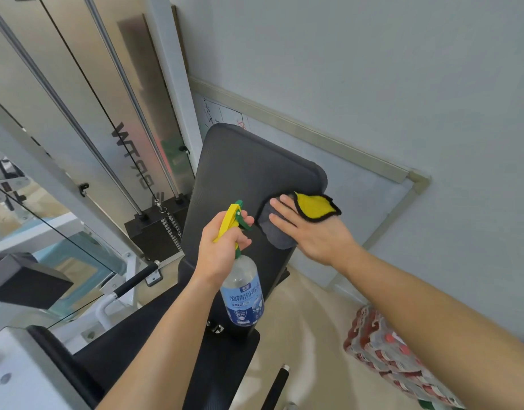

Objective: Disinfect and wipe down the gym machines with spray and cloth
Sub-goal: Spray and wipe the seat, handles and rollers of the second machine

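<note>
The left hand grips the spray bottle by its trigger head over the black back pad. The right hand lies flat, fingers straight, pressing the cloth on the pad's right edge. A weight stack stands just left of the pad, and a whiteboard leans against the wall behind it.

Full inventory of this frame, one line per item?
spray bottle: 1, clear with blue label and yellow-green trigger, held over the pad's lower part
cloth: 1, grey with a yellow side, on the pad's right edge
back pad: 1, black, centre
weight stack: 1, black, left of the pad
guide rods: 2, silver, above the stack
handle: 1, black grip, lower left
board: 1, pale, silver frame, against the wall
wrapped pack: 1, red-white, floor, lower right
left hand: grips the bottle's trigger
right hand: flat, pressing the cloth
</note>
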`<state>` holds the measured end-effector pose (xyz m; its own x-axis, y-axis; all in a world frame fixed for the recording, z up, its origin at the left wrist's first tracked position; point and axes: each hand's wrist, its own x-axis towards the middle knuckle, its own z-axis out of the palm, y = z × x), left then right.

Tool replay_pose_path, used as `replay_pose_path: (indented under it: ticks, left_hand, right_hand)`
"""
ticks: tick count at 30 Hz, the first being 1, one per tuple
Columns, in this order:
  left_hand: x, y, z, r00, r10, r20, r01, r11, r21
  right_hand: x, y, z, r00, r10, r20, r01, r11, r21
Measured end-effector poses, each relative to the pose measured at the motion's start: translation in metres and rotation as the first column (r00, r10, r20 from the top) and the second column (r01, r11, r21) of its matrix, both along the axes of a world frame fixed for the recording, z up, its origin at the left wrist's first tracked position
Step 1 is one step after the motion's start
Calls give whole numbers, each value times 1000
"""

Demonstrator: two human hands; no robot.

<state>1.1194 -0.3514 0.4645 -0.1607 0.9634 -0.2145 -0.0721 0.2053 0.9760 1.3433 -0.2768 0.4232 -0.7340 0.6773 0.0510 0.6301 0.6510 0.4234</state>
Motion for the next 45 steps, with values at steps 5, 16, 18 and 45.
replay_pose_path:
  ticks: [5, 16, 18, 45]
  left_hand:
    - [1, -1, 5, 1000, -9, 27, 9, 1000, 3]
    - [-11, 5, 0, 1000, -13, 0, 13, 1000, -14]
    - [-9, 6, 2, 999, -32, -12, 32, 999, -22]
    - [80, 58, 74, 965, -215, -149, 197, 972, -128]
  right_hand:
    - [-22, 55, 62, 994, -99, -51, 103, 992, 76]
    - [-21, -21, -38, 1000, 19, -20, -20, 997, -73]
    - [-15, -28, -37, 997, 49, 55, -45, 996, -71]
    - [53, 35, 62, -456, -640, -618, 72, 666, -743]
